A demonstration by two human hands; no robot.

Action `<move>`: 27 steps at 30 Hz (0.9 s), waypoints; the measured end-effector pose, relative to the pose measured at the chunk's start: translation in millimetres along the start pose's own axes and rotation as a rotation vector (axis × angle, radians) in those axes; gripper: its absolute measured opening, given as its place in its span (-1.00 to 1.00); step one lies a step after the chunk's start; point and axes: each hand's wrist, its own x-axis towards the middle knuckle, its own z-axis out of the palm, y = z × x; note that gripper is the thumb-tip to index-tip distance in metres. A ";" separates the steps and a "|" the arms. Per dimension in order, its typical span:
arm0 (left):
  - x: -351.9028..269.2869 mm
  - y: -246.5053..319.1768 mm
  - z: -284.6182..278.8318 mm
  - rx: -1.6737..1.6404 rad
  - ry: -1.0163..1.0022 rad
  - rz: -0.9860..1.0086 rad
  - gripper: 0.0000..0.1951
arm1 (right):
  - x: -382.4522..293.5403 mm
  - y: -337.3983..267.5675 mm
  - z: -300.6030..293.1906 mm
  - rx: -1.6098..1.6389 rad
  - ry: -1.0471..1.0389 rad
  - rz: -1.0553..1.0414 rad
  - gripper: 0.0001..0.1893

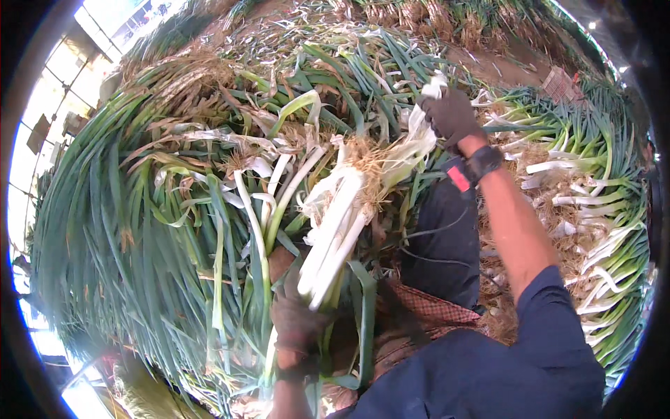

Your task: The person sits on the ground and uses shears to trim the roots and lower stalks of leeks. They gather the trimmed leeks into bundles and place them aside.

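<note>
My left hand (301, 319), in a dark glove, grips a few thick green onions (335, 241) low on their stalks. Their white shanks slant up and to the right, with the tangled roots (366, 162) at the far end. In my gloved right hand (450, 115), up and to the right, are pale, papery outer leaves (419, 125). These leaves stretch back down to the root end. Just left of the held bunch, several thinner white stalks (251, 214) lie loose with their roots away from me.
A big heap of long green onion tops (104, 225) fills the left side. Along the right, green onions with white shanks (581, 199) lie in a curved row. Peeled leaves (356, 73) litter the ground ahead. A pinkish crate (562, 84) stands at the far right.
</note>
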 end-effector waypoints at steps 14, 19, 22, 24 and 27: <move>-8.8 18.4 30.3 0.380 0.142 0.244 -0.16 | 17.7 -180.0 -35.1 -0.111 -1.084 -0.426 -0.37; -6.5 23.6 25.7 0.390 0.114 0.251 -0.24 | -6.8 -154.1 11.3 -0.210 -0.833 -0.635 -0.84; -1.6 26.4 24.4 0.335 0.071 0.229 -0.28 | 55.0 -84.1 40.3 -0.281 -0.420 -0.407 -0.85; 2.2 25.0 17.0 0.301 0.046 0.188 -0.31 | 89.2 -89.3 24.7 -0.374 -0.384 -0.341 -0.83; -1.5 19.4 23.7 0.344 0.079 0.273 -0.37 | 96.0 -100.2 38.0 -0.300 -0.363 -0.531 -0.86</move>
